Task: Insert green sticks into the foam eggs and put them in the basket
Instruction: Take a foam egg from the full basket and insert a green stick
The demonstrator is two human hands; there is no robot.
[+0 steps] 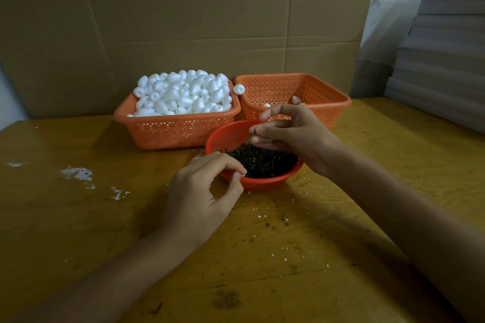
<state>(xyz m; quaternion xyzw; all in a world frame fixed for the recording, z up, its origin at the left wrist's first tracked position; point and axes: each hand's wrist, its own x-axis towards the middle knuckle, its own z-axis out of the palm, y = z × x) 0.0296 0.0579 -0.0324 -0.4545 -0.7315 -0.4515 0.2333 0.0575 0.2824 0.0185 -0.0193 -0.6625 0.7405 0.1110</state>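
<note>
Surface: wooden table (pixel 78 217), cardboard behind.
Right hand (pixel 294 136): pinches a green stick (pixel 250 137) above the bowl (pixel 262 183).
Left hand (pixel 202 191): curled at the bowl's rim; cannot tell whether it holds anything.
Foam eggs (pixel 183 94): heaped beyond the left hand.
Basket (pixel 328 102): just behind the right hand.

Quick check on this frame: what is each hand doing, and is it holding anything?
Left hand: fingers curled at the round bowl's rim; cannot tell if they hold anything.
Right hand: pinching a green stick above that bowl.

White foam eggs (pixel 183 94), orange perforated baskets (pixel 170 130), dark green sticks (pixel 262 162)
</note>
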